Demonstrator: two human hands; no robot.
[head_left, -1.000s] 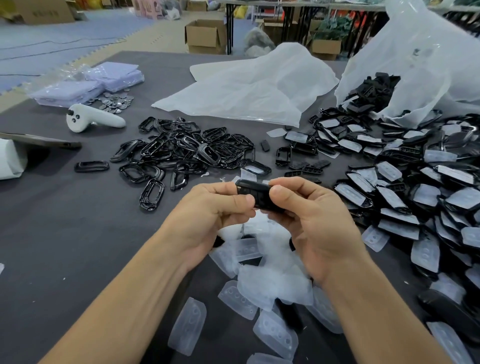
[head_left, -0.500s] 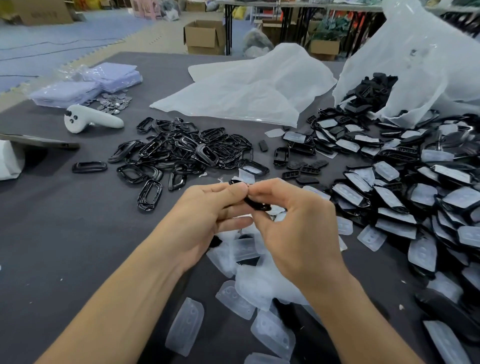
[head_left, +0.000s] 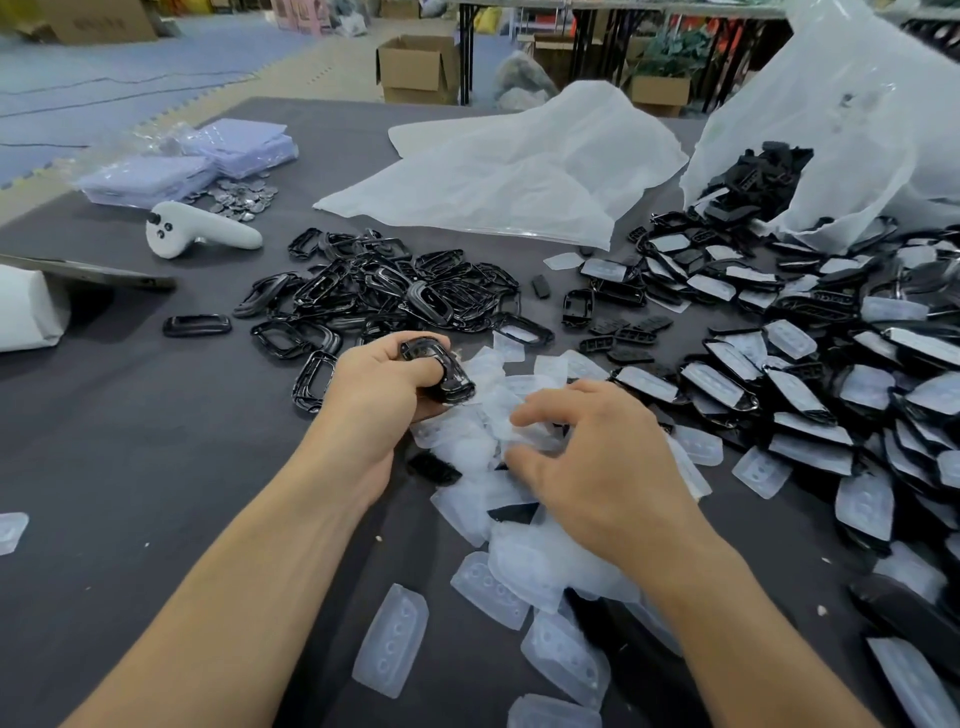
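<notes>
Because the left hand's (head_left: 384, 395) fingers (head_left: 387, 353) curl round a black shell (head_left: 441, 371), with the thumb laid across its glossy face, the shell hangs just above the table (head_left: 130, 441). It sits left of centre, close to the pads (head_left: 498, 499), probably held ready to take one.

The right hand (head_left: 597, 467) is down on that heap of clear pads. Its fingers (head_left: 524, 415) are bent and slightly spread, with the tips among the top pieces and the thumb set opposite them as if to pick out a single pad. Whether they already pinch one, I cannot tell.

The pads lie heaped directly in front of the person, between the two arms, so either hand reaches them without stretching. Beyond the left hand are the bare frames (head_left: 384, 291), black and tangled. To the right lie the covered shells (head_left: 805, 395), row on row, which looks like the finished side. At the far right a bag (head_left: 857, 130) spills more black parts onto the table.
</notes>
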